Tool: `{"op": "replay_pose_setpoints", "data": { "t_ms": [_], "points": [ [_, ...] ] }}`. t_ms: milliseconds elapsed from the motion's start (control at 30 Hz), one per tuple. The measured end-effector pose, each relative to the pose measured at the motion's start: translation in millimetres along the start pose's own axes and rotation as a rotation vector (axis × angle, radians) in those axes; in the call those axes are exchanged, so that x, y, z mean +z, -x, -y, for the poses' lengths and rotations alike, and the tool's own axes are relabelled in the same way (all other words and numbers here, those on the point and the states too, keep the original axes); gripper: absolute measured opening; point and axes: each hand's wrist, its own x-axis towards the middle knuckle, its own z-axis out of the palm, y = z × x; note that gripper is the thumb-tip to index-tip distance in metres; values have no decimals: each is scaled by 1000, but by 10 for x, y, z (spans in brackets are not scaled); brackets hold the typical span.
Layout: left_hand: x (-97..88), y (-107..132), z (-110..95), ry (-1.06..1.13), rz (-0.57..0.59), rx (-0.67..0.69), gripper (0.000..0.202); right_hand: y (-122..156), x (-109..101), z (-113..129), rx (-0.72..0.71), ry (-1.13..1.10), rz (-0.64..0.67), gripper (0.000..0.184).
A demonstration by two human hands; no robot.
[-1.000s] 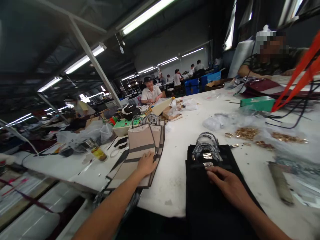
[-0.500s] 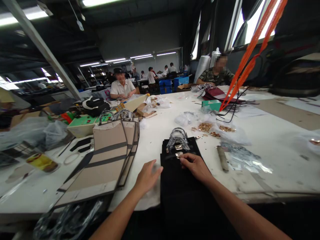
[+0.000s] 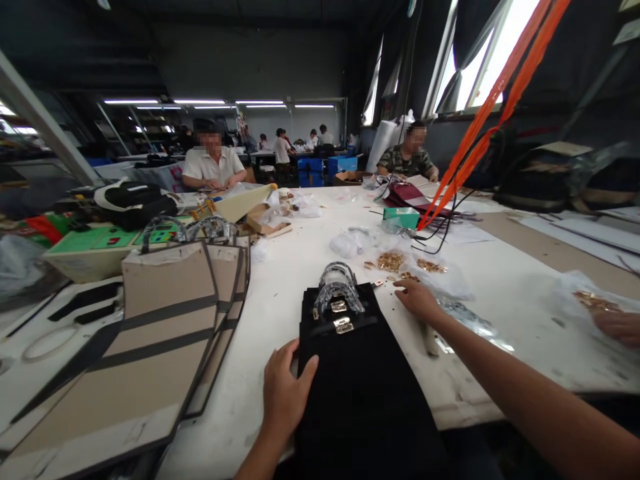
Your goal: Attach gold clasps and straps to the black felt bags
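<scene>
A stack of black bags [image 3: 360,387] with plastic-wrapped handles [image 3: 337,292] and gold clasps lies on the white table in front of me. My left hand [image 3: 285,393] rests on the stack's left edge, fingers curled over it. My right hand [image 3: 417,300] is stretched to the right of the stack, fingers down on the table beside scattered gold metal parts [image 3: 390,261]. I cannot see whether it has picked anything up. A stack of beige bags with dark stripes [image 3: 155,333] lies to the left.
Clear plastic bags [image 3: 350,241] and a green box [image 3: 401,217] lie beyond the metal parts. Orange straps [image 3: 490,100] hang on the right. Two people sit at the far side of the table. Another person's hand [image 3: 620,325] shows at the right edge.
My left hand went from the beige bags to the left edge of the black stack. My right hand left the clasp and reached right to the gold parts. The camera turned right.
</scene>
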Motion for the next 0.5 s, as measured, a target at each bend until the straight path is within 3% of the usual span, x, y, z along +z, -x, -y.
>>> {"op": "replay_pose_setpoints", "data": {
  "t_ms": [267,367,500],
  "points": [
    [-3,-2,7,-44,-16,-8,48,-871,334,116,-102,240,33,45],
    [2,4,23,-52,-9,-22,48,-993,408,136,-101,297,37,44],
    [15,4,38,-57,-8,-31,46,-933,408,117,-112,348,50,36]
  ]
}}
